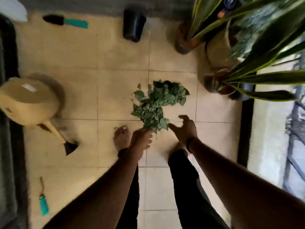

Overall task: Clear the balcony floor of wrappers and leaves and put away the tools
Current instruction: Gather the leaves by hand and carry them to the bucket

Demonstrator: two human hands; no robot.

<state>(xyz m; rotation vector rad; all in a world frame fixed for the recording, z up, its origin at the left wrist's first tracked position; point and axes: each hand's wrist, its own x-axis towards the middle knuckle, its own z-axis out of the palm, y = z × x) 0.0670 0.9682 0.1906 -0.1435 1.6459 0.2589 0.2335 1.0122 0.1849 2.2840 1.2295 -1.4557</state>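
A heap of green leaves (158, 103) lies on the beige tiled balcony floor (115, 55) in front of my bare feet. My left hand (141, 138) grips a bunch of those leaves at the heap's near end. My right hand (184, 128) hovers just right of the bunch with fingers spread, holding nothing. A teal-handled trowel (66, 21) lies at the far left. A small teal-handled tool (43, 198) lies near the left wall.
A tan watering can (29, 103) stands at the left, its spout towards me. A black pot (134, 23) lies on its side at the back. Potted plants with long leaves (231, 63) crowd the right side beside the railing (293, 146).
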